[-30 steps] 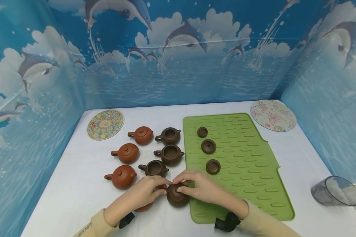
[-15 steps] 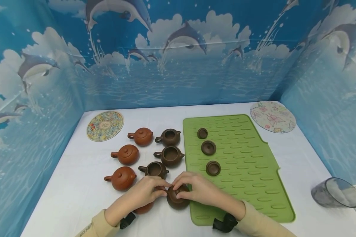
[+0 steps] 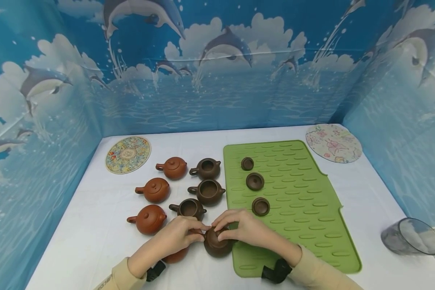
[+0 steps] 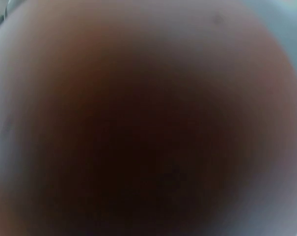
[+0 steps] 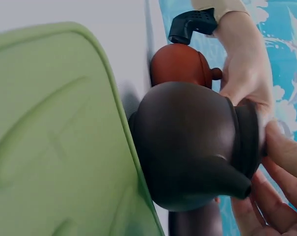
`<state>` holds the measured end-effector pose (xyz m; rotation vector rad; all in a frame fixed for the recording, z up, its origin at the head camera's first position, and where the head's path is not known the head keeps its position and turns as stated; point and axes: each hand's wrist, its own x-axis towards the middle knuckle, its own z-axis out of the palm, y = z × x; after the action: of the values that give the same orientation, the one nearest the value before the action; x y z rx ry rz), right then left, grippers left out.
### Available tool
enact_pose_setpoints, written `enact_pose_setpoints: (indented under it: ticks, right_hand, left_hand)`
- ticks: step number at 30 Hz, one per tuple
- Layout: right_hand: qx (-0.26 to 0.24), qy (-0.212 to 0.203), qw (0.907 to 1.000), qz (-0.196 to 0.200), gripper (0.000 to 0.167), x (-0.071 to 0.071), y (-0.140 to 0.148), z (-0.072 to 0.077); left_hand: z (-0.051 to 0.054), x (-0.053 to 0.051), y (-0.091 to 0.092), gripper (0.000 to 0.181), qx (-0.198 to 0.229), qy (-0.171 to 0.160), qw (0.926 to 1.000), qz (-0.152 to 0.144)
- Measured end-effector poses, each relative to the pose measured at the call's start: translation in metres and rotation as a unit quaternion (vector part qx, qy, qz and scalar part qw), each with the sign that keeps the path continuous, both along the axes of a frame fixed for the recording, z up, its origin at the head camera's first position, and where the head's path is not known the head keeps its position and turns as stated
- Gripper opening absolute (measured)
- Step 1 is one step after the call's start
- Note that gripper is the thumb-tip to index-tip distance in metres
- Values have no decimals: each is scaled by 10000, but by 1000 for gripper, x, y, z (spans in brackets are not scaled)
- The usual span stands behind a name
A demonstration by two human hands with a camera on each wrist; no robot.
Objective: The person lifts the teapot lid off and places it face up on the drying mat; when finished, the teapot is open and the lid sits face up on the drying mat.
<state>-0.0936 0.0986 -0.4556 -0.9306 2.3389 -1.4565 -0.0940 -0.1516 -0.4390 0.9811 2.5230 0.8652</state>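
A dark brown teapot (image 3: 217,250) stands at the mat's left edge, between my hands. My left hand (image 3: 177,235) pinches it on its handle side; the handle is mostly hidden by the fingers. From above, my right hand (image 3: 244,228) pinches the teapot's lid (image 5: 247,130) with thumb and fingers. The right wrist view shows the lid at the pot's mouth and the spout (image 5: 229,178) beneath it; whether it sits flush I cannot tell. A reddish-brown teapot (image 5: 180,66) lies partly hidden behind, under my left forearm. The left wrist view is a dark blur.
Three lidless dark teapots (image 3: 209,191) stand beyond my hands, with three reddish-brown lidded teapots (image 3: 150,219) to their left. Three dark lids (image 3: 255,181) lie on the green mat (image 3: 301,205). A grey tumbler (image 3: 411,236) and round coasters (image 3: 128,155) lie farther out.
My right fingers shift slightly on the lid, and the teapot's right side shows a little differently. My left hand and the other things stay in place.
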Motion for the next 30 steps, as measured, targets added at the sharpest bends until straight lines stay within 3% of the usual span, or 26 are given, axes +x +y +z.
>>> enact_pose_setpoints:
  ticks: [4, 7, 10, 15, 20, 23, 30]
  right_hand:
    - [-510, -894, 9938, -417, 18, -5, 10, 4]
    - [-913, -1654, 9782, -866, 25, -12, 20, 9]
    - [-1211, -2122, 9603, -1344, 28, -23, 36, 13]
    - [-2035, -2787, 9185, -1929, 12, -51, 71, 19]
    - [-3474, -3364, 8532, -1956, 21, -79, 107, 19]
    - [-4075, -3585, 8206, -1793, 25, -91, 121, 15]
    - [-4495, -3977, 7771, -1896, 21, -112, 136, 2]
  left_hand:
    - [-1, 0, 0, 23, 41, 13, 10000, -12]
    - [0, 0, 0, 24, 62, -3, 10000, -5]
    - [0, 0, 1, 25, 58, -12, 10000, 20]
    - [0, 1, 1, 25, 46, 1, 10000, 49]
    - [-1, 1, 1, 26, 37, 17, 10000, 31]
    - [-1, 1, 1, 26, 32, 21, 10000, 40]
    - [0, 1, 1, 26, 31, 21, 10000, 77]
